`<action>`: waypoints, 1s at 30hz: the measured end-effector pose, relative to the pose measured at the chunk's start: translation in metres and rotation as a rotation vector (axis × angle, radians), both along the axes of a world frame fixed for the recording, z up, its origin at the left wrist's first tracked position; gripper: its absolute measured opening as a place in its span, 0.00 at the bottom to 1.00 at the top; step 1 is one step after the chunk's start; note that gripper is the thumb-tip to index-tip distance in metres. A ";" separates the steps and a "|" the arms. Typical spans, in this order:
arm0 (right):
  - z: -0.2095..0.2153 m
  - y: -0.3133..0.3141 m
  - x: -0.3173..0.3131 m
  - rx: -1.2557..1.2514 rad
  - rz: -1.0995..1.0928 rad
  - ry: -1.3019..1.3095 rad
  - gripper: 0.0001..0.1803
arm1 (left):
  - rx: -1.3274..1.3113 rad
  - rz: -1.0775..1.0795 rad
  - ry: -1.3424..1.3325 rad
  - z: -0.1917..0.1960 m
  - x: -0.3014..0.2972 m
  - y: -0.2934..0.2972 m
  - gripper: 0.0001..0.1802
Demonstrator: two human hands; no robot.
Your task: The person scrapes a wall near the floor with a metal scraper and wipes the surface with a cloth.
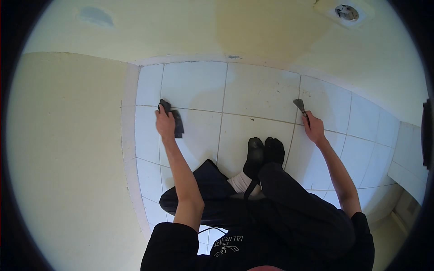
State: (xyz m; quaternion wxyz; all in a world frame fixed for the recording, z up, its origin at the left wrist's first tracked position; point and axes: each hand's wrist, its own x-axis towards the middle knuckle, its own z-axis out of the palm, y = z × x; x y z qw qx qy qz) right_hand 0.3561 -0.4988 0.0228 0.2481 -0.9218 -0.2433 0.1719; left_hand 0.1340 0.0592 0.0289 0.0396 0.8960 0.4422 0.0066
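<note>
Through the head camera I view a tile floor point(199, 86) with a wall on the left and another ahead. My right hand point(315, 128) is closed around the handle of a scraper point(299, 104), which is over the tiles ahead and to the right of the feet point(264, 151), near a joint. I cannot tell whether its blade touches the tile. My left hand point(165, 122) has its fingers curled on a dark object point(179, 124), near the left wall; its exact kind is unclear. In my judgement, the blade works best at a low angle, pushed with light, even pressure; a steep edge could scratch the tile or catch in a joint. Specks point(252, 119) lie between the hands.
</note>
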 end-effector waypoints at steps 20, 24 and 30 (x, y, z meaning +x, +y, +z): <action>-0.001 0.001 -0.002 -0.043 -0.027 0.040 0.11 | -1.084 -0.865 -0.502 -0.006 0.216 -0.309 0.28; -0.003 -0.005 -0.003 -0.005 -0.024 -0.044 0.11 | -1.150 -0.779 -0.640 -0.009 0.220 -0.302 0.26; 0.003 0.008 -0.001 -0.004 -0.006 0.009 0.10 | -1.336 0.059 -1.038 -0.064 0.089 -0.118 0.20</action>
